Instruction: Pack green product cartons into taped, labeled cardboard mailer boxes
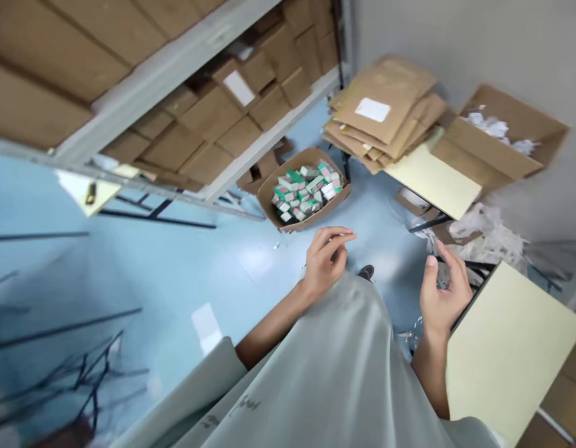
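My left hand (pixel 325 261) is held in the air in front of my grey-green garment (pixel 334 367). Its fingers are stretched out and loosely curved, the thumb a little below them, with nothing visible in between. Beyond it on the floor stands a cardboard box (pixel 265 194) full of small green and white cartons (pixel 304 191). On the other side, my right hand (pixel 444 292) is raised with thumb and fingers apart, holding nothing that I can see. It is nearest to a pale yellow tabletop (pixel 514 348), whose edge lies just beside the wrist.
Shelves packed with brown boxes (pixel 213 118) run along the upper left. Flattened cardboard (pixel 385 81) and an open box (pixel 497 162) with white scraps rest on another table (pixel 437 177). Plastic wrapping (pixel 491 239) lies by the wall. Dark metal legs (pixel 96 373) stand at lower left.
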{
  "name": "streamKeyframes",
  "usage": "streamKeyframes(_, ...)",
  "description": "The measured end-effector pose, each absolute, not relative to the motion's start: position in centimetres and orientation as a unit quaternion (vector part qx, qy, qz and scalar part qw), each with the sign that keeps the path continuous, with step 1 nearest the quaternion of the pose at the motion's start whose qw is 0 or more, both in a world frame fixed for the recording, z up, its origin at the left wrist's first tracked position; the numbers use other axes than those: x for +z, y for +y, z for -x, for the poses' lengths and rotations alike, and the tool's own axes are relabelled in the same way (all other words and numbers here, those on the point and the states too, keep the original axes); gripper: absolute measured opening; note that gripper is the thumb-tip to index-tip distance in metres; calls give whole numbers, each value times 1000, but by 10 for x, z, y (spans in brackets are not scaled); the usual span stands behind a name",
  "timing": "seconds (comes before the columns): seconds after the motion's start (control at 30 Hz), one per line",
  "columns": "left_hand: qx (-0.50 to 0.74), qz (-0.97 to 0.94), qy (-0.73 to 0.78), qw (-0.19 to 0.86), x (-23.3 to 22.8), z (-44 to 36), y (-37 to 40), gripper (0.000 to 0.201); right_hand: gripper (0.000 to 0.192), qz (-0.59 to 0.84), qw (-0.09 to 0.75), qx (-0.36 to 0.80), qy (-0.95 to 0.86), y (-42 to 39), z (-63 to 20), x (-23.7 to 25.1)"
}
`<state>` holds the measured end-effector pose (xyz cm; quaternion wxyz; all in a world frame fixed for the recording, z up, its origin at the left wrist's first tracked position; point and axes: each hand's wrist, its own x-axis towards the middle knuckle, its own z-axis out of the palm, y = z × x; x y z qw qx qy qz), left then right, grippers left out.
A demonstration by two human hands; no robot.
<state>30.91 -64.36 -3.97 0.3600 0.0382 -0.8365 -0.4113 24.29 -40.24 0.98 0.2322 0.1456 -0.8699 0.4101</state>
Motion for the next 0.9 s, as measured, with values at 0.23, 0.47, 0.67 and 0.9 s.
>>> streamKeyframes(0.23, -396, -198, -805, 394, -67, -304, -696, 43, 27, -337, 87, 407, -845, -525, -178, 0)
streamKeyframes(0.47, -424, -302, -764, 381, -116, -287, -799, 40, 28, -419, -11, 364, -832, -667, -144, -20)
streamKeyframes(0.67, -463, -364, -731, 343, -150, -276, -917, 41, 28, -418, -99, 315, -846, -795, -117, -59)
streamKeyframes(0.9, -460, -453, -700, 306, -210, -276, -1038, 44, 31, -461, -222, 274, -815, -934, -91, -136)
